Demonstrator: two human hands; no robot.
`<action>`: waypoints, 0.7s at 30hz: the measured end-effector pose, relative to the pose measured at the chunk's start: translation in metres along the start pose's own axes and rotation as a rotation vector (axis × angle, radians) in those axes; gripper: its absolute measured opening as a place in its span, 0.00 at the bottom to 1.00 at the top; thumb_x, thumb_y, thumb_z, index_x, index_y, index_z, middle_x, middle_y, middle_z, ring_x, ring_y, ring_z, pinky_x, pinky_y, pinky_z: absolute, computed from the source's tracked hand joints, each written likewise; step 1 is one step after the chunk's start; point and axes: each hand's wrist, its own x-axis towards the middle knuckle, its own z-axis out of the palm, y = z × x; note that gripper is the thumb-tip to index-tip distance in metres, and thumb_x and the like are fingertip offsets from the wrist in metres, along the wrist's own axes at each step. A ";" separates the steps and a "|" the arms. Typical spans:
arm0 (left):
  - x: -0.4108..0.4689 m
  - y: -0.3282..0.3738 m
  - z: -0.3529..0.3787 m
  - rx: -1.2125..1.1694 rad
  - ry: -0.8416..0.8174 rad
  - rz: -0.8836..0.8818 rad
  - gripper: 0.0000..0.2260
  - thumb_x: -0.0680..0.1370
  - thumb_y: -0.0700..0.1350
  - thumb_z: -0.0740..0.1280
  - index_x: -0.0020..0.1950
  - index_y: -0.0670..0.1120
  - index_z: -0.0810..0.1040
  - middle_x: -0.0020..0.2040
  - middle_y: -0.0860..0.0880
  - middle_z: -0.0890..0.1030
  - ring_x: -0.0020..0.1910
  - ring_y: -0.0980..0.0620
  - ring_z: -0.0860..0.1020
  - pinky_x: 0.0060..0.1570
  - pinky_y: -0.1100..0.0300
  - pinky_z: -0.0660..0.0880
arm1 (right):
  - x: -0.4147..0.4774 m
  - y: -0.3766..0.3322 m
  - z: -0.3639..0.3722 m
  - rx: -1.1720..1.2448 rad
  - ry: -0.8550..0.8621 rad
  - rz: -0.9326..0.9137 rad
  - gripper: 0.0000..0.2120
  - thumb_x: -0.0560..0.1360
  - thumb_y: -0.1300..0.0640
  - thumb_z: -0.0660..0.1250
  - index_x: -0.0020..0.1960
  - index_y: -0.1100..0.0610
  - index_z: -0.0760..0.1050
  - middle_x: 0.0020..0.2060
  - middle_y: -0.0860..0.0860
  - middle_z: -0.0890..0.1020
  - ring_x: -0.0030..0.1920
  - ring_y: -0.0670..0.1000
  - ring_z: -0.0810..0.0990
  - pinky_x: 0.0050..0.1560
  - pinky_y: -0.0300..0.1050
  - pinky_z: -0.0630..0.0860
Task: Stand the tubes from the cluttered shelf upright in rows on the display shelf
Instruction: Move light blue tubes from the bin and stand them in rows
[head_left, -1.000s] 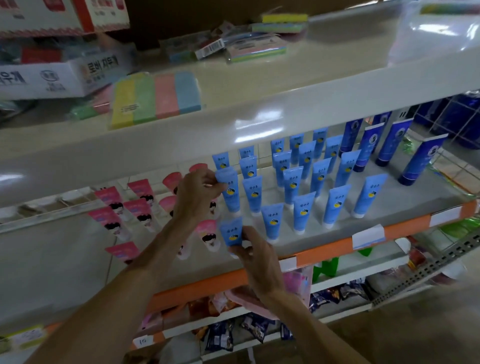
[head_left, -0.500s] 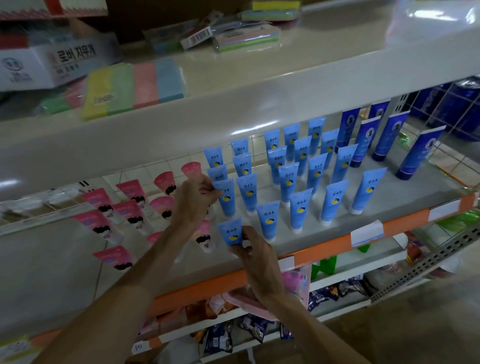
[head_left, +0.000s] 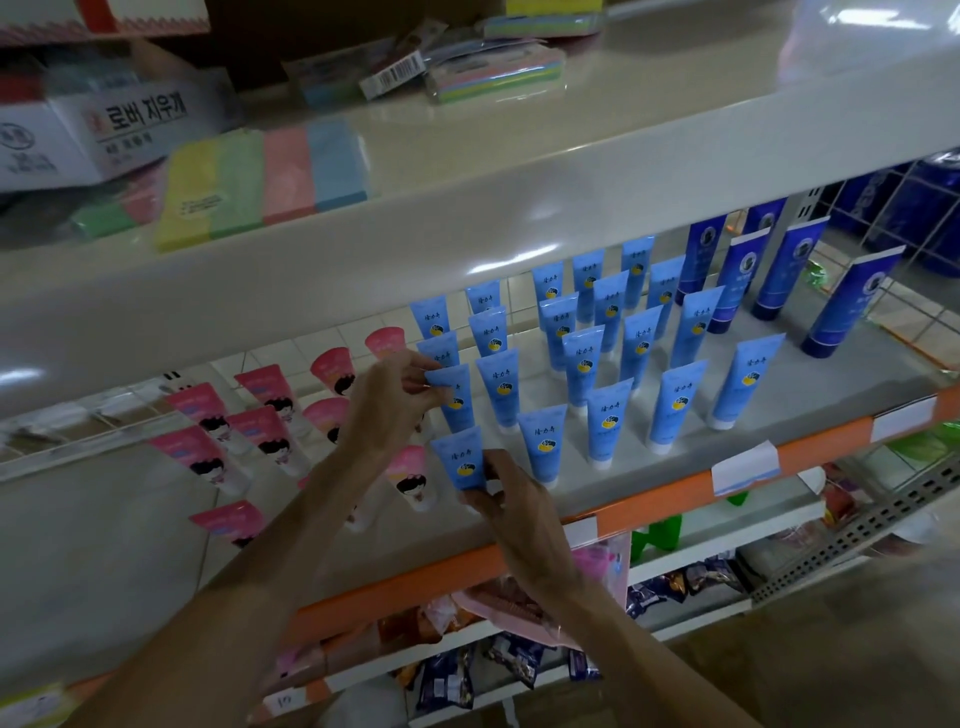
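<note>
Several light blue tubes (head_left: 587, 358) stand cap-down in rows on the grey display shelf (head_left: 691, 457). My left hand (head_left: 387, 400) pinches the top edge of one blue tube (head_left: 457, 402) in the leftmost column. In front of it, my right hand (head_left: 511, 499) holds the lower part of the front blue tube (head_left: 460, 462) near the shelf's orange front edge. Pink tubes (head_left: 267, 421) with a cartoon face stand left of my hands. Taller dark blue tubes (head_left: 784, 275) stand at the right.
An upper shelf (head_left: 467, 208) overhangs the tubes; on it lie pastel sticky-note pads (head_left: 265, 182), a white box (head_left: 98, 135) and small packets. A wire rack (head_left: 904, 208) closes the right side. Lower shelves hold dark snack packets (head_left: 509, 660).
The camera view has shifted slightly. Both hands stay on the same two blue tubes, the left hand's tube sitting a little lower and straighter than a second ago.
</note>
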 end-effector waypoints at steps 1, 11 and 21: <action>0.001 0.002 -0.001 0.007 -0.002 0.009 0.16 0.71 0.41 0.75 0.56 0.42 0.79 0.49 0.49 0.83 0.44 0.61 0.81 0.45 0.63 0.80 | 0.001 0.000 0.000 -0.008 -0.002 -0.005 0.11 0.77 0.53 0.67 0.58 0.52 0.71 0.55 0.45 0.80 0.54 0.37 0.76 0.51 0.32 0.76; 0.034 0.018 -0.018 0.211 0.175 0.070 0.14 0.75 0.47 0.71 0.59 0.44 0.80 0.53 0.48 0.83 0.46 0.56 0.79 0.55 0.55 0.77 | -0.002 0.005 -0.003 -0.012 -0.027 -0.014 0.11 0.77 0.55 0.67 0.58 0.54 0.71 0.56 0.45 0.80 0.55 0.37 0.76 0.53 0.31 0.75; 0.081 -0.002 -0.008 0.389 -0.089 -0.023 0.07 0.72 0.52 0.72 0.48 0.53 0.82 0.40 0.58 0.79 0.42 0.55 0.79 0.46 0.62 0.72 | 0.000 0.005 -0.004 -0.025 -0.044 0.022 0.11 0.77 0.55 0.67 0.58 0.52 0.71 0.56 0.45 0.80 0.55 0.40 0.78 0.52 0.35 0.77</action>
